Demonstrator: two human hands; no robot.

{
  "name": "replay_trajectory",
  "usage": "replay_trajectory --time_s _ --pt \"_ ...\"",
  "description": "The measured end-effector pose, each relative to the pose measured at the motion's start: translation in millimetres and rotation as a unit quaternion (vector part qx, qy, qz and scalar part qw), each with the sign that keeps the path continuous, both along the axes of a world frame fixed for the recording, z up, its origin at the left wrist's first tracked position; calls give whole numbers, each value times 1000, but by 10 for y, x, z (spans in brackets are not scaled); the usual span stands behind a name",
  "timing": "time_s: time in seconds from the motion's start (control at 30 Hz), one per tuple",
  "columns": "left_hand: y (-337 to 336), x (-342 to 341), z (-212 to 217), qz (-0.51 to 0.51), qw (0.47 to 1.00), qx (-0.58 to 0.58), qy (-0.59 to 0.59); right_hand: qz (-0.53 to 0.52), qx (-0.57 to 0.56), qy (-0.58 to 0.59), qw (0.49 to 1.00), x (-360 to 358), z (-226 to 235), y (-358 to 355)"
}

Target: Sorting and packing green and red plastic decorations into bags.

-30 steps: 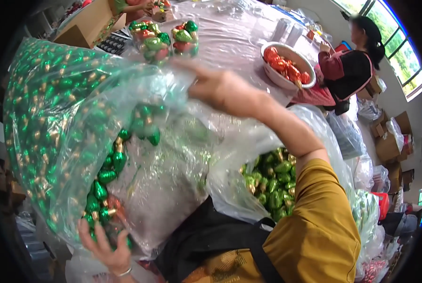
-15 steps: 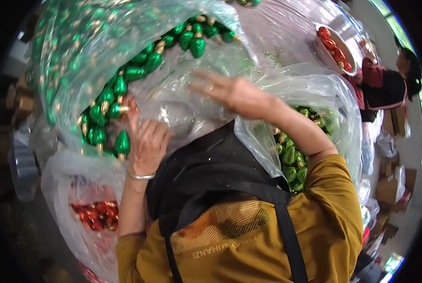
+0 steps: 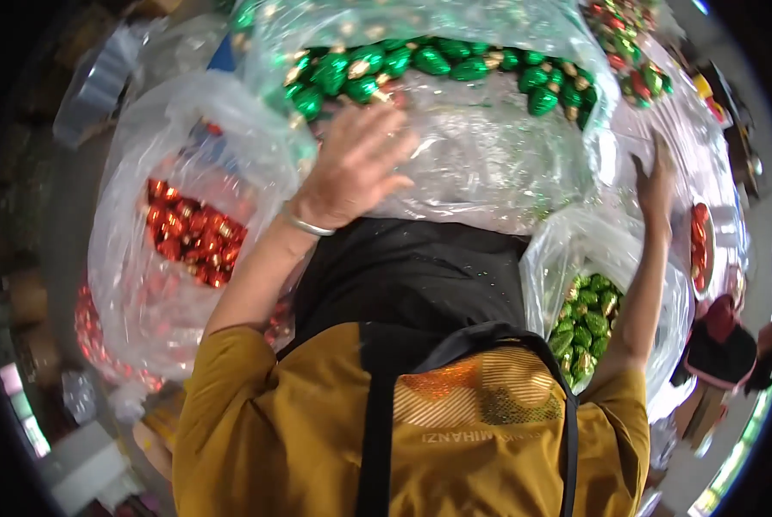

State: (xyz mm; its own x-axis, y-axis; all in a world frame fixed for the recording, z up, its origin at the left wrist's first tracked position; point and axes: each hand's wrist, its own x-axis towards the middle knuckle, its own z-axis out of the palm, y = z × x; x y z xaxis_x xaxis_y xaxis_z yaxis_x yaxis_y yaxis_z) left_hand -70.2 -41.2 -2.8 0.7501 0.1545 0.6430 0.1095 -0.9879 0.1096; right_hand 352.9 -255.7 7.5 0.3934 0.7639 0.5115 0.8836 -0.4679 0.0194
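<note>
Shiny green bulb-shaped ornaments [image 3: 433,60] with gold caps lie in a curved row inside a large clear plastic bag [image 3: 481,164]. Over the bag's near left part is my left hand [image 3: 357,164], fingers spread and a little blurred, its tips close to the ornaments. Something reddish shows by those fingertips, too unclear to name. My right hand [image 3: 656,177] reaches out past the bag's right side, thumb apart from the fingers, with nothing seen in it. Beneath it is the plastic-covered table [image 3: 623,142].
On the left an open clear bag holds red ornaments [image 3: 192,233]. Another, under my right forearm, holds lighter green ones [image 3: 588,319]. Mixed red and green ornaments [image 3: 631,52] lie at the far right. Beyond is a bowl of red ornaments [image 3: 700,246], near another person [image 3: 722,345].
My view has turned, so the scene sits differently. My left hand has come off the green ornaments and opened. My right hand has swung from above the bag out to its right.
</note>
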Motion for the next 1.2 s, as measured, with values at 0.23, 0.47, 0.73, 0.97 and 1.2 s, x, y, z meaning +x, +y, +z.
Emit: replay_trajectory --time_s 0.23,0.47,0.73,0.97,1.2 --pt "664 -2455 -469 456 855 -245 37 -321 -75 210 921 -1249 -183 -1947" --pt "629 -4054 -2851 557 708 -268 342 -351 -275 78 892 -1519 -1710 -2629" --pt "1058 -3582 -2499 637 602 -374 304 -359 -334 229 841 -1304 -1706 -2775" --pt "988 -3167 -2324 608 667 -343 261 -311 -260 234 883 -1352 -1670 -2583" --pt "992 -2621 -2004 585 686 -322 288 -307 -298 252 868 -1379 -1820 -2670"
